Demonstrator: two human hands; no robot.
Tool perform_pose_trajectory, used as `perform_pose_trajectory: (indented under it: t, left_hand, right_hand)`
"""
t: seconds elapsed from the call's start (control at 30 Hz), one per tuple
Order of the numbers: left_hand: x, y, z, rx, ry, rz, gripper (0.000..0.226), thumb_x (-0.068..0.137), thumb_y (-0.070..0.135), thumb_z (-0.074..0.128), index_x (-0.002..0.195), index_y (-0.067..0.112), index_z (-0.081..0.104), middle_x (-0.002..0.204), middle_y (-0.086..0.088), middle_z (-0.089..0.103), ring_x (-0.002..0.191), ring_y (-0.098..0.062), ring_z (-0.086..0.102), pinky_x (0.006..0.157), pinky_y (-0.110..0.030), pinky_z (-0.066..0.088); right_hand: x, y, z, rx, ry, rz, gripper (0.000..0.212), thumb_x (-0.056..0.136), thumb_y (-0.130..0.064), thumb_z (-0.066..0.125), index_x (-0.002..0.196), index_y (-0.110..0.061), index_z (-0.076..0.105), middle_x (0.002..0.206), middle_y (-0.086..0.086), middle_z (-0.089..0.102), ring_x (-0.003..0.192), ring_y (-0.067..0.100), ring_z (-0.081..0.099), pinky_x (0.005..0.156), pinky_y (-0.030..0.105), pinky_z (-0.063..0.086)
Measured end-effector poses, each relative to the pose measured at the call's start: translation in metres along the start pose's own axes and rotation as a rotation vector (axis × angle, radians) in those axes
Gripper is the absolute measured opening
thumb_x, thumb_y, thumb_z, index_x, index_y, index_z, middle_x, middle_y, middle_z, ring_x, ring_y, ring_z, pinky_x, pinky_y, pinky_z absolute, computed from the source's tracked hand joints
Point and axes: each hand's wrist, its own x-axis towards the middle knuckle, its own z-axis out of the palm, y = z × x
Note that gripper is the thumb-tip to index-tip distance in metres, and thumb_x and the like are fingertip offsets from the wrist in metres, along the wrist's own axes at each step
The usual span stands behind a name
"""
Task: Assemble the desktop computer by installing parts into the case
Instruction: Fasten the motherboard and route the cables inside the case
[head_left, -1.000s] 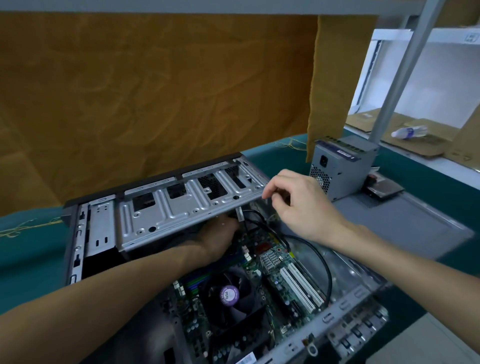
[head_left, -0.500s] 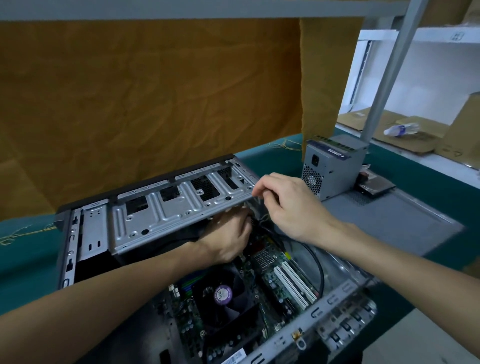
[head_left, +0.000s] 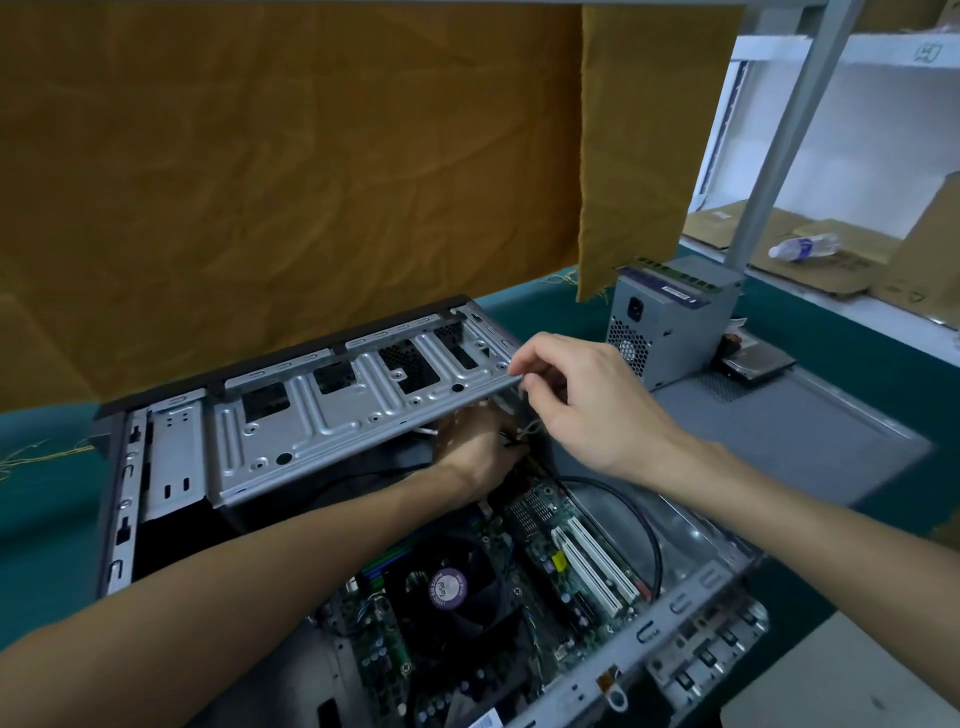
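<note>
While both hands work under the raised bay:
Right grip (head_left: 576, 400): pinching drive cage (head_left: 363, 410) edge.
Left grip (head_left: 478, 447): beneath it, nearer cable (head_left: 644, 525); closure hidden.

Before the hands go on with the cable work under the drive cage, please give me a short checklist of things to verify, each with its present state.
1. Drive cage raised off the motherboard: ok.
2. Right hand has a hold at the cage's edge: ok, fingertips pinch there.
3. What the left hand holds beneath the cage: cannot tell, fingers hidden.
4. Black cable away from the fan: ok, it loops beside the white slots.
5. Power supply installed: not ok, it stands outside on the table.
6. Connector seated: cannot tell.
</note>
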Motion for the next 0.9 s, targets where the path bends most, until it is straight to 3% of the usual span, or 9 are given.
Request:
perform_pose_trajectory:
  t: [0.07,0.17,0.3,0.53,0.63,0.73,0.83,0.9]
  left_hand:
    - [0.002,-0.001,0.004,-0.015,0.0,0.008,0.009,0.09,0.025,0.074,0.084,0.022,0.067,0.104,-0.005,0.071,0.094,-0.025,0.064,0.076,-0.03,0.048]
    - [0.002,-0.002,0.008,-0.014,0.0,0.032,0.017,0.093,0.022,0.072,0.105,0.011,0.073,0.115,-0.01,0.069,0.106,-0.027,0.063,0.089,-0.038,0.051]
    - [0.006,-0.005,0.003,-0.047,-0.022,0.019,0.02,0.094,0.025,0.073,0.106,0.009,0.075,0.112,-0.009,0.07,0.102,-0.023,0.064,0.084,-0.031,0.049]
    - [0.008,-0.009,0.0,-0.028,-0.048,0.034,0.02,0.095,0.032,0.072,0.108,0.018,0.077,0.113,-0.002,0.07,0.102,-0.02,0.064,0.088,-0.036,0.052]
    - [0.004,-0.018,-0.007,0.119,-0.105,0.21,0.022,0.101,0.036,0.062,0.103,0.02,0.076,0.109,0.0,0.072,0.097,-0.02,0.065,0.077,-0.031,0.048]
    - [0.002,-0.031,-0.013,0.255,-0.118,0.495,0.025,0.104,0.029,0.056,0.107,0.014,0.076,0.124,-0.002,0.068,0.11,-0.02,0.062,0.089,-0.029,0.043]
    - [-0.001,-0.037,-0.018,0.325,-0.115,0.625,0.026,0.103,0.023,0.058,0.124,0.019,0.073,0.135,0.0,0.065,0.116,-0.021,0.062,0.093,-0.027,0.044]
    - [-0.002,-0.039,-0.017,0.399,-0.069,0.673,0.028,0.1,0.02,0.063,0.126,0.023,0.072,0.13,0.0,0.069,0.112,-0.023,0.065,0.088,-0.031,0.046]
  right_hand:
    - [0.0,0.0,0.001,-0.001,-0.007,-0.002,0.014,0.096,-0.006,0.06,0.102,-0.016,0.068,0.091,-0.01,0.065,0.08,0.003,0.059,0.071,0.018,0.044]
    - [0.0,0.0,0.001,-0.007,-0.01,-0.005,0.014,0.096,-0.007,0.06,0.103,-0.016,0.067,0.092,-0.011,0.065,0.082,0.006,0.06,0.071,0.017,0.044]
    - [-0.001,0.0,0.001,-0.001,-0.009,0.006,0.014,0.096,-0.007,0.06,0.104,-0.016,0.067,0.092,-0.008,0.066,0.083,0.009,0.061,0.069,0.015,0.044]
    - [0.0,0.003,0.0,0.075,0.031,0.07,0.015,0.097,-0.007,0.062,0.106,-0.016,0.069,0.091,-0.007,0.069,0.086,0.007,0.064,0.075,0.015,0.049]
    - [0.0,0.005,0.0,0.103,0.052,0.095,0.014,0.097,-0.007,0.063,0.105,-0.016,0.069,0.09,-0.007,0.069,0.086,0.006,0.064,0.077,0.018,0.05]
    - [0.0,0.006,0.001,0.1,0.055,0.092,0.014,0.096,-0.008,0.063,0.106,-0.017,0.068,0.088,-0.008,0.069,0.085,0.006,0.064,0.077,0.021,0.051]
    - [0.0,0.007,0.002,0.109,0.052,0.088,0.015,0.097,-0.008,0.063,0.106,-0.017,0.068,0.088,-0.009,0.068,0.085,0.007,0.064,0.076,0.022,0.051]
    - [0.0,0.006,0.002,0.114,0.049,0.082,0.015,0.096,-0.007,0.063,0.106,-0.018,0.068,0.088,-0.008,0.068,0.085,0.007,0.063,0.075,0.022,0.051]
